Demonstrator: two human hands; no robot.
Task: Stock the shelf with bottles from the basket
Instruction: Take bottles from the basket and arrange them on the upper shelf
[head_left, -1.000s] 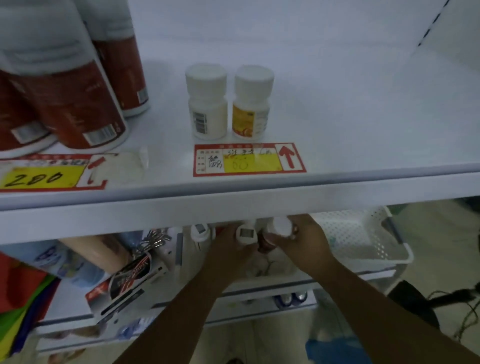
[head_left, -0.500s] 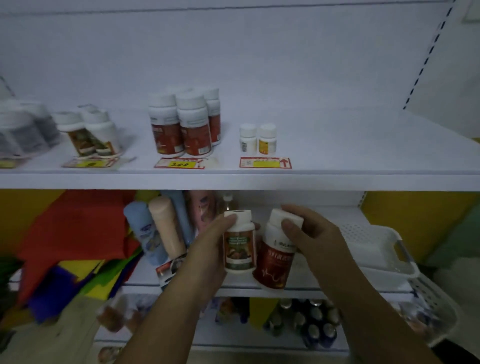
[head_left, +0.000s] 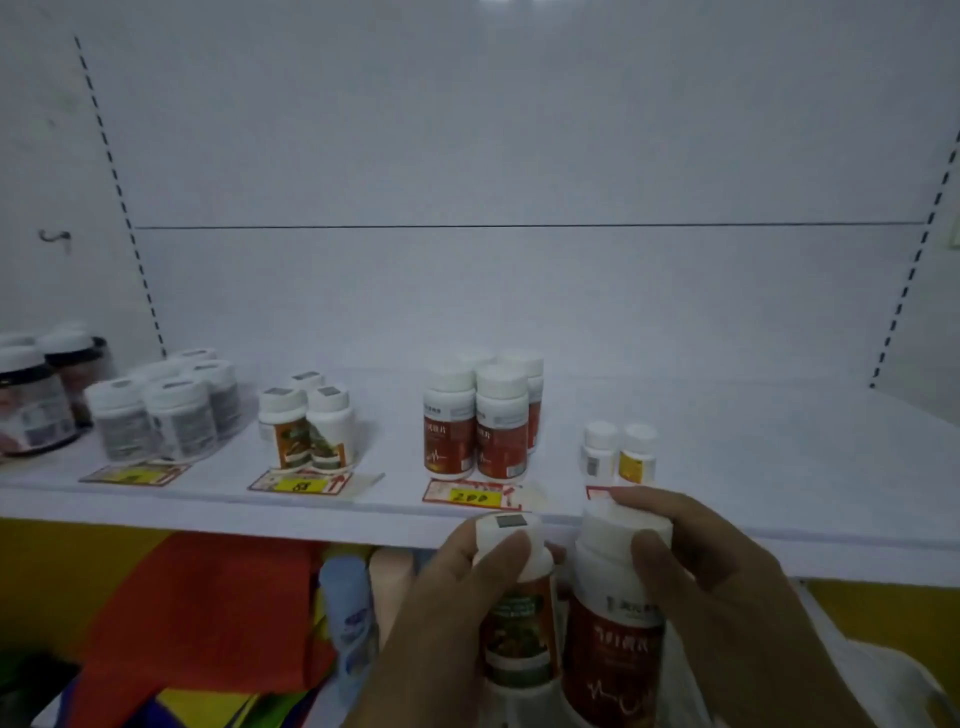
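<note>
My left hand (head_left: 441, 618) grips a small white-capped bottle with a green and orange label (head_left: 517, 623). My right hand (head_left: 722, 597) grips a larger white bottle with a red label (head_left: 615, 644). Both bottles are upright, side by side, just below the front edge of the white shelf (head_left: 753, 467). On the shelf stand matching red-label bottles (head_left: 480, 421), green-orange label bottles (head_left: 309, 426) and two small white bottles (head_left: 618, 452). The white basket (head_left: 904, 675) shows only at the lower right corner, behind my right hand.
Grey-label bottles (head_left: 161, 410) and dark jars (head_left: 39, 395) stand at the shelf's left. Price tags (head_left: 470, 496) line the front edge. The right part of the shelf is bare. Below, tubes (head_left: 350, 618) and coloured cloth (head_left: 197, 623) lie on the lower shelf.
Both hands have lifted the two bottles from the lower shelf up to the front edge of the upper shelf. The view has pulled back and tilted upward.
</note>
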